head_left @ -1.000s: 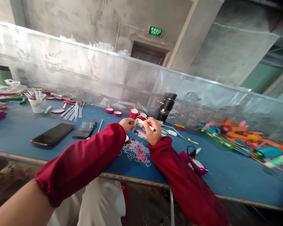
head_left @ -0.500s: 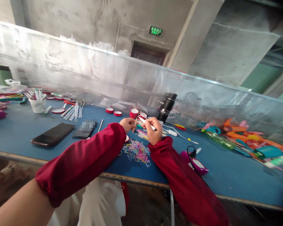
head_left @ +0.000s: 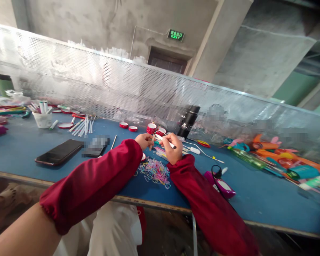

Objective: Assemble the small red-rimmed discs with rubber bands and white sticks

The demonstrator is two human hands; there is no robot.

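Between the fingers of my left hand point(head_left: 144, 141) stands a thin, flat wooden stick point(head_left: 152, 143), held roughly upright. My right hand point(head_left: 173, 147) is closed around a white marker point(head_left: 167, 141) with a black end, its other end pointing at the stick. Whether the marker touches the stick I cannot tell. Just below both hands lies a loose heap of coloured rubber bands point(head_left: 156, 171). Several pastel sticks point(head_left: 161, 153) lie under and behind the right hand. Small red-and-white tape rolls point(head_left: 151, 128) sit beyond the hands.
On the left are a phone point(head_left: 59, 152), a dark flat object point(head_left: 97, 146), white strips point(head_left: 82, 126) and a cup of markers point(head_left: 43, 119). A black cylinder point(head_left: 189, 122) leans by the perforated panel point(head_left: 96, 78). Rightward lie a purple device point(head_left: 221, 185) and colourful toys point(head_left: 282, 156).
My right hand and the marker have shifted very slightly. The left hand and the wooden stick stay almost in place.
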